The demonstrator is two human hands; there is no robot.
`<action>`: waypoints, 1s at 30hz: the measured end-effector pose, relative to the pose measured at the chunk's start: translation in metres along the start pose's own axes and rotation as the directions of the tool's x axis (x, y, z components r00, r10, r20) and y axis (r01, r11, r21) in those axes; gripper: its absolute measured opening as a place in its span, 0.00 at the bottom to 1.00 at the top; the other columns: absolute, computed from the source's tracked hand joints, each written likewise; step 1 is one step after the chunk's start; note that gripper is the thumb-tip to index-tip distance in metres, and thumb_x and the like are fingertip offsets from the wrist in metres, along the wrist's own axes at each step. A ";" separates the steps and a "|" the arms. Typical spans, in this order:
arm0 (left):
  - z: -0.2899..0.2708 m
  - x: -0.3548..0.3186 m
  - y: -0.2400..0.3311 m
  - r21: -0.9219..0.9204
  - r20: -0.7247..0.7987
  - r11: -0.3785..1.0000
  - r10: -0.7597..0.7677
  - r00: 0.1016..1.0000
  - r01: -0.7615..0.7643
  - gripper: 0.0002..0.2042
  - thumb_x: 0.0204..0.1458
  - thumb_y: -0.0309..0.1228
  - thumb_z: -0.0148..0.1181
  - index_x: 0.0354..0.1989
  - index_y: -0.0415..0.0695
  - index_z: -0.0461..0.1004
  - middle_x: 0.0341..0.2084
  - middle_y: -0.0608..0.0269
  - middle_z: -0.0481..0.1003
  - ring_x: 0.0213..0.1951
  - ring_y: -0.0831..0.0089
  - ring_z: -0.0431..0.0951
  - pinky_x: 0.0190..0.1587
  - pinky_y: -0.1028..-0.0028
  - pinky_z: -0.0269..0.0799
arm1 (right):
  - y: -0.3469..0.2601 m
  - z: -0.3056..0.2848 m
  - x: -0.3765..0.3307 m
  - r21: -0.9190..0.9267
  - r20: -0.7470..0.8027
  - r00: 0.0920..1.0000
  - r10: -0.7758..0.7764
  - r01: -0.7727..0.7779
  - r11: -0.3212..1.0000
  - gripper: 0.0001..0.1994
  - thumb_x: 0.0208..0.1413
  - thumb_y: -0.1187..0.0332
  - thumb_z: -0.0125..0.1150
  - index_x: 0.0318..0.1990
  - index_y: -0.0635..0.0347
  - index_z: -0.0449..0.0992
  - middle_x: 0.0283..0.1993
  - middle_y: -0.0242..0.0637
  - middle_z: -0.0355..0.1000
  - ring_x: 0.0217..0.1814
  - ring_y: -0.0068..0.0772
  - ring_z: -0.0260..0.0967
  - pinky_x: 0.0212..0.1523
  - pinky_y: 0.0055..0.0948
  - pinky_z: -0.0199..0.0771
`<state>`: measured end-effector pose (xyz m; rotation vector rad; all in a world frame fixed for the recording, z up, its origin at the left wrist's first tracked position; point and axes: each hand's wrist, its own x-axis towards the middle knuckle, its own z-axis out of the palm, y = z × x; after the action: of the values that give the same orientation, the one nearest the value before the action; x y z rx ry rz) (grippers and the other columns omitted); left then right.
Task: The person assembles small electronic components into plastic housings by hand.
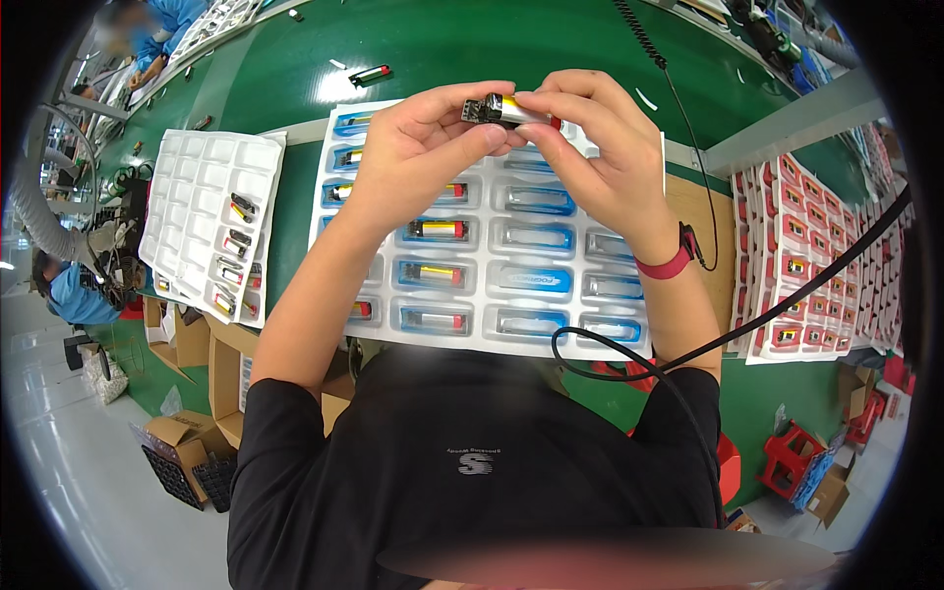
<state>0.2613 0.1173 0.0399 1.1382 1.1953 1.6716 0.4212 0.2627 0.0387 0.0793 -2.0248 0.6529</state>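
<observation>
Above the middle of a white tray (481, 295), both my hands hold one small battery assembly (504, 110). It has a black fitting at its left end, a yellow and silver body, and red at the right end. My left hand (423, 138) pinches the black end between thumb and fingers. The thumb and fingertips of my right hand (602, 138) close on the body near the red end. In the tray's pockets lie clear blue shells (536, 237); several in the left columns contain similar battery assemblies (433, 273). My hands hide part of the far rows.
A stack of white trays (187, 197) with a few assemblies stands at the left. Stacked trays with red shells (801, 265) stand at the right. One loose assembly (370, 76) lies on the green bench. A black cable (787, 307) crosses my right arm. A person in blue (172, 29) sits far left.
</observation>
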 end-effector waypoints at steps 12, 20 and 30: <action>-0.007 0.003 -0.008 0.143 -0.002 0.988 0.065 0.998 -0.065 0.17 0.57 0.16 0.64 0.56 0.34 0.78 0.44 0.57 0.83 0.44 0.75 0.83 0.50 0.76 0.80 | -0.002 -0.002 -0.001 0.016 0.058 0.998 0.005 -0.006 1.000 0.15 0.51 0.81 0.69 0.47 0.60 0.84 0.42 0.39 0.77 0.38 0.33 0.76 0.36 0.27 0.78; -0.008 0.007 -0.007 0.015 0.018 1.000 -0.005 1.000 0.005 0.18 0.56 0.15 0.65 0.56 0.35 0.78 0.45 0.56 0.82 0.48 0.74 0.82 0.55 0.75 0.80 | 0.004 -0.002 -0.001 0.040 0.055 0.998 0.019 -0.022 0.999 0.14 0.49 0.83 0.70 0.44 0.60 0.86 0.42 0.38 0.76 0.39 0.34 0.77 0.36 0.27 0.80; 0.003 0.006 -0.004 -0.018 -0.028 0.998 0.055 0.998 -0.056 0.21 0.61 0.18 0.61 0.63 0.33 0.71 0.51 0.53 0.79 0.52 0.71 0.80 0.57 0.72 0.78 | 0.002 0.000 -0.003 0.292 0.036 0.957 0.287 -0.285 0.913 0.14 0.53 0.78 0.71 0.48 0.63 0.84 0.46 0.36 0.78 0.43 0.27 0.77 0.46 0.25 0.79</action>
<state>0.2631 0.1243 0.0382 1.1497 1.1724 1.7417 0.4222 0.2637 0.0355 -0.0470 -1.9343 1.1381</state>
